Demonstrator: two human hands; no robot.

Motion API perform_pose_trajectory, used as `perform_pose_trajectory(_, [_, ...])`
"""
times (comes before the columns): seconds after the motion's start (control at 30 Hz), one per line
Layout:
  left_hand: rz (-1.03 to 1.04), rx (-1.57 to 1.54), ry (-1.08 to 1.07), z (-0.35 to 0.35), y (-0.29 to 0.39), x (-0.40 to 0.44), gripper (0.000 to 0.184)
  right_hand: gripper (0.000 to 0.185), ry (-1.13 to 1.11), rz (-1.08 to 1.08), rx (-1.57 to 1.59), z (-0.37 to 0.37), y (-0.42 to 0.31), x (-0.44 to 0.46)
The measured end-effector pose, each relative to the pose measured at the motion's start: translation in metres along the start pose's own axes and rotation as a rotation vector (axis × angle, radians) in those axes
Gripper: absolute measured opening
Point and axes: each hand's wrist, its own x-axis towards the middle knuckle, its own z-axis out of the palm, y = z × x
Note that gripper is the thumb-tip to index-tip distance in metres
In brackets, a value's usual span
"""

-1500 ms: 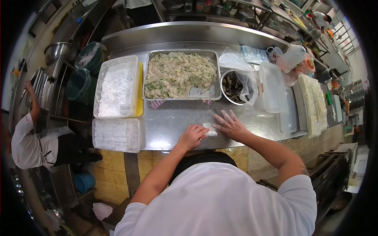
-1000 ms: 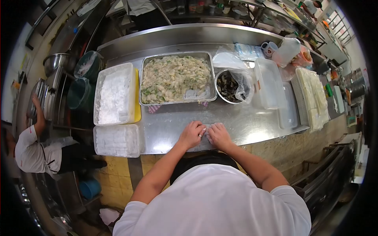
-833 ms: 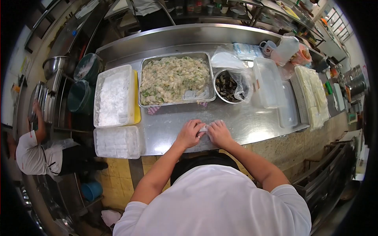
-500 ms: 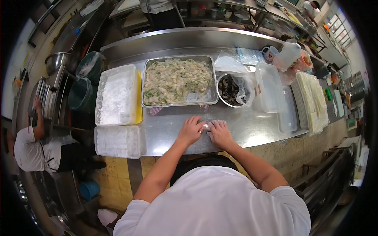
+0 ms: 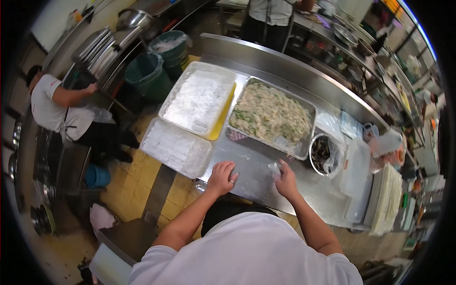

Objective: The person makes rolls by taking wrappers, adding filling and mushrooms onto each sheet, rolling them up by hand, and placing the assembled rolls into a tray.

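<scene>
My right hand [image 5: 286, 180] is pinching a white piece [image 5: 274, 167]; my left hand [image 5: 221, 178], half-curled near the tub [image 5: 176, 148], is hiding its palm.

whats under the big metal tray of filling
Part of a pink striped cloth pokes out beneath the near edge; the tray covers whatever else is under there.

Gap between 2 hands [image 5: 222, 178] [image 5: 286, 181], metal tray [image 5: 259, 139] as barrier beyond.

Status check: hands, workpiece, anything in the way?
Left hand palm-down over counter, nothing visible in it. Right hand gripping small white piece. Nearest obstacles: metal tray beyond hands, plastic tub beside left hand.
</scene>
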Motion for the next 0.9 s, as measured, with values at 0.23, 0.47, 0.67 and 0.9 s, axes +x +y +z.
perform_pose_trajectory(0.23, [0.035,0.041,0.042,0.001,-0.007,-0.004,0.047,0.044,-0.188,-0.238,0.162,0.046,-0.206,0.158])
perform_pose_trajectory(0.47, [0.018,-0.015,0.071,0.002,-0.012,-0.006,0.047,0.042,-0.424,-0.378,-0.423,0.161,-0.258,0.263])
perform_pose_trajectory(0.67, [0.002,-0.024,0.030,0.008,-0.015,-0.012,0.051,0.036,-0.641,-0.348,-0.750,0.196,-0.257,0.292])
perform_pose_trajectory(0.9, [0.010,-0.035,0.023,0.007,-0.014,-0.012,0.051,0.042,-0.749,-0.478,-0.843,0.220,-0.241,0.300])
